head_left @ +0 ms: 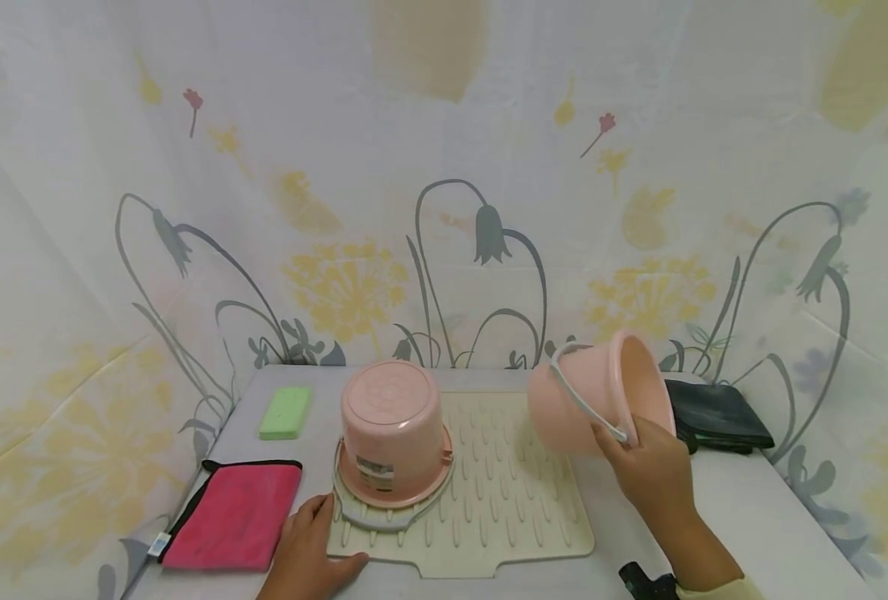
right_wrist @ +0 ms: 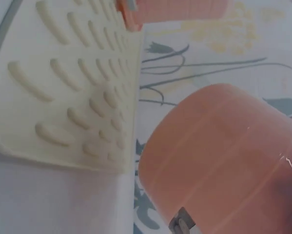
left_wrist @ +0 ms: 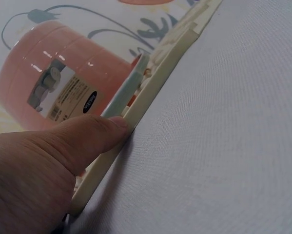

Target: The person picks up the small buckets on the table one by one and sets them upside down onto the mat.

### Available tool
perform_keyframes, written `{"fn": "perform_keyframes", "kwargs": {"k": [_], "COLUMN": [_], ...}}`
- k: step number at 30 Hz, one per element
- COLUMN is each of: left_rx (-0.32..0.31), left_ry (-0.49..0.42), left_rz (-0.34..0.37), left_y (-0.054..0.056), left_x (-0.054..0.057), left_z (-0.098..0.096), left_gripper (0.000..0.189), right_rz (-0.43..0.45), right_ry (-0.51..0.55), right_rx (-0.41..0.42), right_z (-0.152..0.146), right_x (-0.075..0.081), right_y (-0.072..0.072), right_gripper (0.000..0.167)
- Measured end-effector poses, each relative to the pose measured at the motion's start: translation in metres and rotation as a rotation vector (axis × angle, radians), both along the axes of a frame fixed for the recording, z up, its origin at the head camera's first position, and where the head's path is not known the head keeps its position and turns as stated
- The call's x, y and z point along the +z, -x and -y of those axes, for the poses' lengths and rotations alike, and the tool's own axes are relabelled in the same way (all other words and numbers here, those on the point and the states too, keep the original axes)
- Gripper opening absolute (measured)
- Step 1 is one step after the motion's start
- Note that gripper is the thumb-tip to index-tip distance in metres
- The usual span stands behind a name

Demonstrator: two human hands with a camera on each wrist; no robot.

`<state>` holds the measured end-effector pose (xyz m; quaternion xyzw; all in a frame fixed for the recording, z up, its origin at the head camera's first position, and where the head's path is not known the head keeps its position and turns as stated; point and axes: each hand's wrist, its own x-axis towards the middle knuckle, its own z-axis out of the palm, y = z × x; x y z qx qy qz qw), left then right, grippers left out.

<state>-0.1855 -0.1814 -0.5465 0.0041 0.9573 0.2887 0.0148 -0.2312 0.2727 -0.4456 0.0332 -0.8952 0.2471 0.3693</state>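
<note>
My right hand (head_left: 654, 471) grips a pink bucket (head_left: 574, 400) by its rim, beside the grey handle. The bucket is tilted, its mouth facing right, above the right part of the cream ridged drying mat (head_left: 504, 500). The right wrist view shows the bucket's side (right_wrist: 219, 156); the hand's fingers are not visible there. My left hand (head_left: 312, 546) holds the mat's near left corner, thumb (left_wrist: 97, 139) along the front edge, fingers along the left side. A second pink bucket (head_left: 391, 417), labelled, stands upside down on the mat's left part, its grey handle lying around it.
A light green sponge (head_left: 286, 412) lies at the back left. A red pouch or folded cloth with black trim (head_left: 237, 512) lies left of my left hand. At the right back rests a folded black item (head_left: 717, 414). Behind the table hangs a flowered curtain (head_left: 451, 317).
</note>
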Motion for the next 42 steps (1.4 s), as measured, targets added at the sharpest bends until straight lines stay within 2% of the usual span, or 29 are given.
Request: {"fn": "perform_keyframes", "kwargs": {"k": [7, 11, 14, 16, 19, 22, 27, 30, 34, 38, 42], "left_rx": [-0.010, -0.012, -0.009, -0.011, -0.022, -0.024, -0.007, 0.003, -0.031, -0.092, -0.162], "left_ry": [-0.029, -0.080, -0.119, -0.148, -0.180, -0.207, -0.274, -0.307, -0.344, -0.412, -0.529], "left_rz": [-0.007, -0.018, -0.040, -0.092, -0.226, -0.342, -0.420, -0.460, -0.456, -0.368, -0.296], "left_y": [0.000, 0.000, -0.002, -0.003, -0.007, -0.009, -0.010, -0.012, -0.017, -0.020, -0.020], "left_x": [0.001, 0.003, 0.006, 0.008, 0.012, 0.018, 0.035, 0.047, 0.066, 0.083, 0.095], "left_z": [0.001, 0.001, 0.000, 0.000, -0.002, -0.005, -0.014, -0.022, -0.037, -0.054, -0.072], "left_gripper": [0.105, 0.097, 0.087, 0.078, 0.065, 0.059, 0.059, 0.060, 0.062, 0.069, 0.079], "right_rz": [0.020, 0.034, 0.079, 0.121, 0.194, 0.268, 0.356, 0.376, 0.402, 0.402, 0.332], "right_ry": [0.191, 0.281, 0.344, 0.379, 0.433, 0.483, 0.533, 0.564, 0.598, 0.639, 0.676], "right_rx": [-0.062, -0.098, -0.128, -0.149, -0.168, -0.184, -0.206, -0.192, -0.182, -0.168, -0.127], "right_z": [0.014, 0.022, 0.028, 0.031, 0.035, 0.038, 0.047, 0.053, 0.059, 0.064, 0.070], "right_x": [-0.007, -0.012, -0.014, -0.015, -0.015, -0.013, -0.007, -0.006, -0.007, -0.012, -0.021], "right_y": [-0.018, -0.030, -0.040, -0.045, -0.053, -0.061, -0.075, -0.081, -0.087, -0.091, -0.094], "right_gripper": [0.051, 0.054, 0.054, 0.053, 0.048, 0.046, 0.053, 0.056, 0.053, 0.050, 0.045]}}
